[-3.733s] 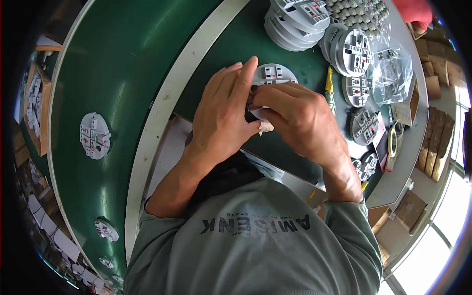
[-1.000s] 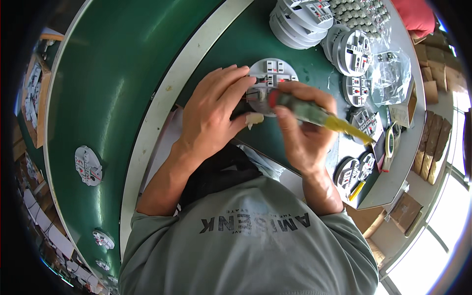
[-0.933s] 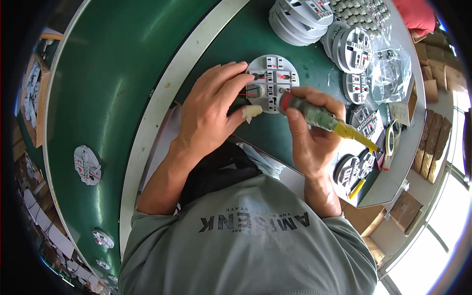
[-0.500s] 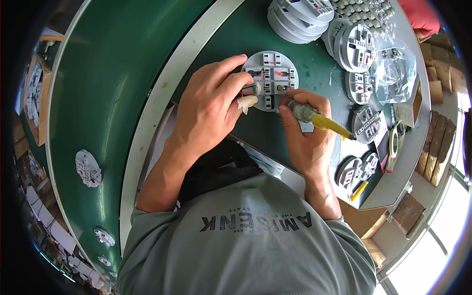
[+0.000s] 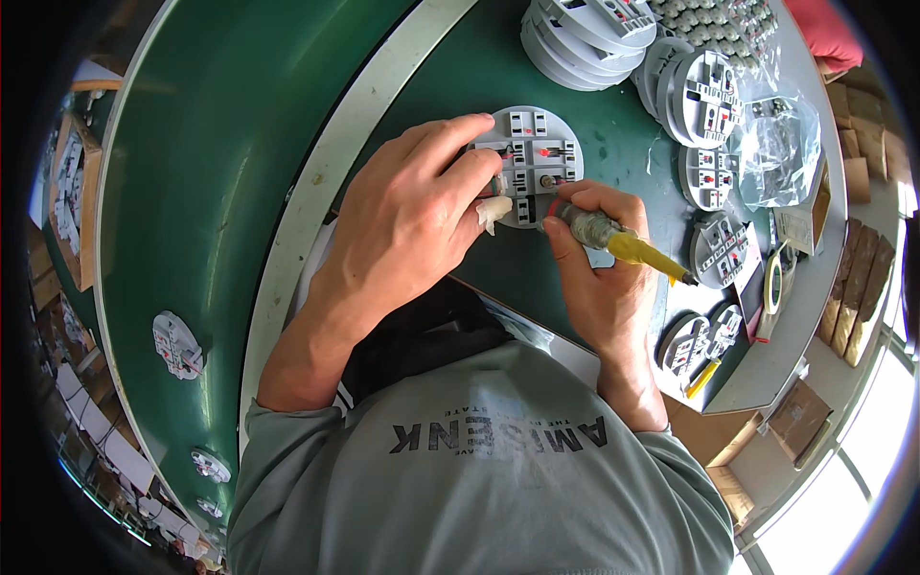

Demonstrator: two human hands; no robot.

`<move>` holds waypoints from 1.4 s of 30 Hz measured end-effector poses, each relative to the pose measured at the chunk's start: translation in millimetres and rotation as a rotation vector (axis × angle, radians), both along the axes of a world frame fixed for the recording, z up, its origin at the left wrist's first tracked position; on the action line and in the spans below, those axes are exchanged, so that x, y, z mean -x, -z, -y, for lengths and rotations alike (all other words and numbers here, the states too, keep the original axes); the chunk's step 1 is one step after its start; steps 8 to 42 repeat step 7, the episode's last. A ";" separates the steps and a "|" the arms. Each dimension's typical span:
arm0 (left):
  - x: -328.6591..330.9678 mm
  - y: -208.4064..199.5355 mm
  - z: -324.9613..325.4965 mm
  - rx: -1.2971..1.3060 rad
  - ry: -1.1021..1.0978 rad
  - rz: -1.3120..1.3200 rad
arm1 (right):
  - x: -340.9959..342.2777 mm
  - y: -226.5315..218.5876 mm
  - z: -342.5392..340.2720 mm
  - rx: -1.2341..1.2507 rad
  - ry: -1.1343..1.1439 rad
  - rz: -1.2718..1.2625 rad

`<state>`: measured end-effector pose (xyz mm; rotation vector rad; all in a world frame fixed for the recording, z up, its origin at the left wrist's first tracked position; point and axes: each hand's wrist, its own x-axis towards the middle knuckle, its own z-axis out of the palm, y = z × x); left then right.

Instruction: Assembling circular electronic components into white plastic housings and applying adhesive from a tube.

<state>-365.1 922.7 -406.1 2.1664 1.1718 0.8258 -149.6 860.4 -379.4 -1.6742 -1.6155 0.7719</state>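
Observation:
A round light-grey disc with raised compartments and small red and black parts lies flat on the green table in front of me. My left hand reaches over its left edge, thumb and fingers pinched around a small silvery part, mostly hidden by the fingertips. Beige tape wraps the left thumb. A thick, tape-wrapped hand tool with a yellow tail is gripped in my right hand at the disc's lower right. Its front end points toward the disc; the tip is hard to make out.
Stacked grey discs stand at the back, with more discs along the right. Beyond them lie a clear plastic bag, scissors and a yellow-handled tool. Left of a pale rail runs a green belt bearing several discs.
The view has shifted slightly. My left fingers have closed in a little over the disc's edge, covering more of the small part. My right hand keeps its grip on the tool.

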 end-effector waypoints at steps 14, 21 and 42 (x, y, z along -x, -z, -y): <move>0.8 -14.6 -0.8 0.116 0.056 -0.110 | 0.7 0.4 -1.3 0.015 0.001 -0.034; 0.8 -14.6 -0.8 0.116 0.056 -0.110 | 0.7 0.4 -1.3 0.015 0.001 -0.034; 0.8 -14.6 -0.8 0.116 0.056 -0.110 | 0.7 0.4 -1.3 0.015 0.001 -0.034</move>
